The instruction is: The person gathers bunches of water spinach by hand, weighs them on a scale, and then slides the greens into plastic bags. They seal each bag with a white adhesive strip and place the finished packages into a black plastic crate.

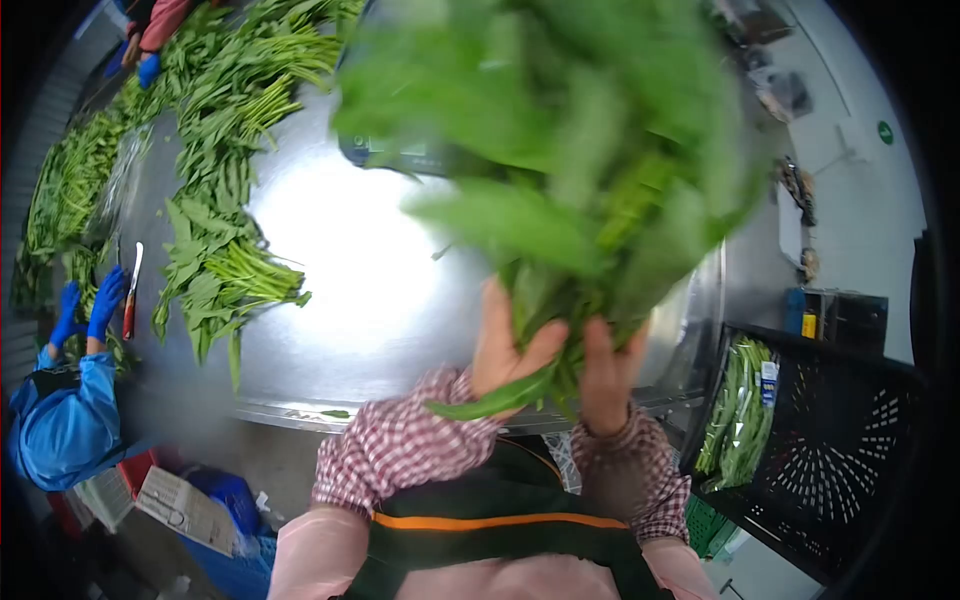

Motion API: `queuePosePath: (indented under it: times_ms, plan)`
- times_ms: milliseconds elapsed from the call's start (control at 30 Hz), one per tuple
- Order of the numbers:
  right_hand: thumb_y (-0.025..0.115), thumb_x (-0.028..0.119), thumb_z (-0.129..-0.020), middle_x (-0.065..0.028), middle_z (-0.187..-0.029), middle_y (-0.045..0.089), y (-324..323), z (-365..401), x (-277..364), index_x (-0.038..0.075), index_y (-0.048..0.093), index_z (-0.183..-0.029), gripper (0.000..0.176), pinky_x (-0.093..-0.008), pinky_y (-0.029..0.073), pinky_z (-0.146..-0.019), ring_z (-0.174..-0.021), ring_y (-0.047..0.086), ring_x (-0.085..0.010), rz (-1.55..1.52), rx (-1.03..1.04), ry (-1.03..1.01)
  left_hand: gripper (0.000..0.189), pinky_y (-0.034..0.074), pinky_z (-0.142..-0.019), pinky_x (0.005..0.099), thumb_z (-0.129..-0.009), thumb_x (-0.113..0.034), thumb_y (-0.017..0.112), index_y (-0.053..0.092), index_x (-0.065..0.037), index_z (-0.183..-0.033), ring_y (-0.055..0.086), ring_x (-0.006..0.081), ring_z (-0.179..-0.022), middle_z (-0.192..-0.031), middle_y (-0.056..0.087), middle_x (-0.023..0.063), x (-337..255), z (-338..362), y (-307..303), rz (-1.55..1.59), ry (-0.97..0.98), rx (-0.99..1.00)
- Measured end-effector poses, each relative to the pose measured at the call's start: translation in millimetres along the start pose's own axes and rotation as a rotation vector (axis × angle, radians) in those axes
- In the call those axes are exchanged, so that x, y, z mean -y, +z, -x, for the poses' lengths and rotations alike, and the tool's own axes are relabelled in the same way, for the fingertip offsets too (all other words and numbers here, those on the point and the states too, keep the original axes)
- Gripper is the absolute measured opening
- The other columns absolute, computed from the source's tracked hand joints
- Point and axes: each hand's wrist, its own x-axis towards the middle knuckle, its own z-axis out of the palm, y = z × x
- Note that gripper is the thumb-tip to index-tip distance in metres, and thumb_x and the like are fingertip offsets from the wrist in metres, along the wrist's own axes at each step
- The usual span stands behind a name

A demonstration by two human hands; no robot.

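A large bunch of leafy greens, which looks like water spinach, rises in front of me, its leaves blurred by motion. My left hand closes around the lower stems from the left. On the right side, my right hand grips the same stems, so the bunch is between both hands. One long leaf hangs across my left wrist. Behind the bunch, a dark device with a small display, probably a scale, is mostly hidden. More greens lie on the metal table to the left.
A black crate at right holds bagged greens. At left, a co-worker in blue gloves handles greens beside a red-handled knife. Another person's hand shows at top left. Boxes stand below the table's left edge.
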Motion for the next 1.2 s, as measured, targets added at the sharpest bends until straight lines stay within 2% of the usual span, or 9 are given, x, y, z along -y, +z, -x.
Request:
queuePosePath:
  times_ms: [167,333,433,533,700,833,967,1033,1200]
  plan:
    - [0.05,0.017,-0.089,-0.0106,-0.117,0.048,-125,-9,-23,-0.001,0.033,-0.128,0.046,-0.031,0.038,-0.089,-0.102,0.049,-0.0187,-0.009,-0.127,0.1,0.055,0.036,-0.093,0.037,-0.085,-0.028,0.054,0.033,-0.001,-0.129,0.046,0.0316,-0.111,-0.121,0.045,0.0194,93,-30,94,-0.124,-0.084,0.1]
    - [0.054,0.024,-0.088,-0.0144,-0.118,0.048,-180,-19,-131,-0.002,0.038,-0.125,0.049,-0.0346,0.038,-0.089,-0.106,0.047,-0.0225,0.111,-0.143,0.537,0.069,0.029,-0.1,0.0363,-0.083,-0.035,0.057,0.027,0.002,-0.133,0.037,0.0277,-0.121,-0.129,0.041,0.019,165,-43,101,-0.207,-0.602,-0.079]
    - [0.059,0.032,-0.083,-0.0206,-0.12,0.046,-222,-21,-98,-0.004,0.038,-0.124,0.059,-0.0351,0.038,-0.088,-0.109,0.046,-0.0263,0.453,0.178,0.652,0.068,0.027,-0.101,0.0403,-0.082,-0.031,0.057,0.026,0.003,-0.132,0.034,0.0337,-0.121,-0.128,0.04,0.0214,144,-39,96,-0.816,-0.361,-0.09]
    - [0.063,0.041,-0.076,-0.0213,-0.103,0.054,-294,-19,-85,-0.007,0.045,-0.114,0.064,-0.0375,0.043,-0.08,-0.092,0.053,-0.0291,1.022,0.008,0.182,0.068,0.027,-0.1,0.0442,-0.079,-0.027,0.058,0.027,0.002,-0.132,0.034,0.0385,-0.116,-0.126,0.04,0.0236,87,-34,62,-1.245,-0.128,-0.073]
    - [0.057,0.027,-0.08,-0.013,-0.076,0.058,-323,-62,-95,-0.004,0.053,-0.092,0.033,-0.0295,0.044,-0.052,-0.059,0.054,-0.0204,0.507,0.114,0.825,0.041,0.047,-0.078,0.0383,-0.081,-0.019,0.054,0.05,-0.005,-0.12,0.059,0.0309,-0.089,-0.094,0.063,0.0171,174,-69,-10,-0.805,-0.406,0.014]
    - [0.052,0.019,-0.083,-0.0071,-0.065,0.057,-226,-10,-21,0.002,0.057,-0.079,0.018,-0.0265,0.04,-0.04,-0.051,0.053,-0.0131,-0.053,0.17,1.005,0.028,0.05,-0.075,0.0385,-0.086,-0.017,0.048,0.058,-0.009,-0.111,0.062,0.0335,-0.075,-0.083,0.065,0.0145,74,-109,41,-1.388,-0.027,0.412]
    - [0.049,0.02,-0.086,-0.0037,-0.081,0.058,-109,26,-44,0.009,0.052,-0.089,0.013,-0.0258,0.041,-0.059,-0.072,0.054,-0.0149,-0.811,0.208,1.24,0.068,0.042,-0.09,0.0368,-0.069,-0.02,0.063,0.036,-0.007,-0.13,0.05,0.0351,-0.106,-0.115,0.049,0.0223,23,-111,34,-1.345,-0.075,1.144]
    - [0.048,0.02,-0.087,-0.0021,-0.079,0.056,-75,33,-76,0.009,0.052,-0.089,0.012,-0.0247,0.04,-0.061,-0.07,0.051,-0.0138,-0.929,0.003,1.312,0.106,0.02,-0.106,0.0461,-0.062,-0.027,0.074,0.004,-0.012,-0.14,0.019,0.0364,-0.13,-0.14,0.019,0.0206,-3,-94,43,-1.509,-0.573,1.434]
    - [0.05,0.019,-0.086,-0.0044,-0.073,0.057,-126,50,-27,0.003,0.06,-0.089,0.019,-0.0215,0.036,-0.04,-0.053,0.05,-0.0086,-0.596,0.45,1.083,0.12,0.016,-0.106,0.0518,-0.054,-0.028,0.08,-0.002,-0.02,-0.141,0.016,0.0349,-0.132,-0.145,0.012,0.014,37,-31,11,-1.733,-0.338,1.169]
